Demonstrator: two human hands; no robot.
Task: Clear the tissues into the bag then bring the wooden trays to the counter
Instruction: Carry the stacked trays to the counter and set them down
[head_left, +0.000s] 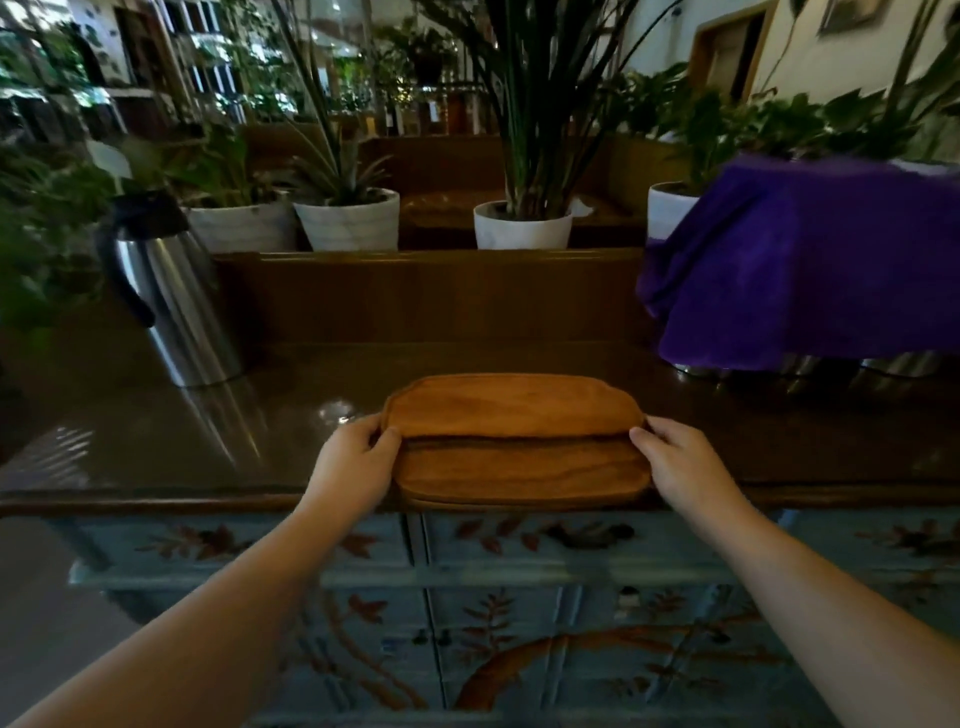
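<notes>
Two wooden trays (514, 441) lie stacked on the dark glossy table (156, 441), near its front edge, the upper tray shifted a little toward the back so a strip of the lower one shows in front. The left hand (353, 462) has its grip closed on the left end of the stack, thumb on top at the rim and fingers curled round the side. The right hand (680, 462) does the same at the right end, thumb pressing on the rim. Whether the stack rests fully on the surface or is a touch lifted cannot be told from here.

No tissues and no bag are in view, so that first part looks finished, or at least nothing of it shows. The trays now seem to be at the place they were meant for, judging by the painted blue cabinet (519, 623) below the top. What looks left is small: settle the stack flat, perhaps square the two trays, and let go.

A steel thermos jug (171, 301) stands well apart to the left, a purple cloth (800, 260) is draped over something at the right, and white plant pots (522, 226) line the ledge behind. None of them crowd the trays, so releasing should be easy
</notes>
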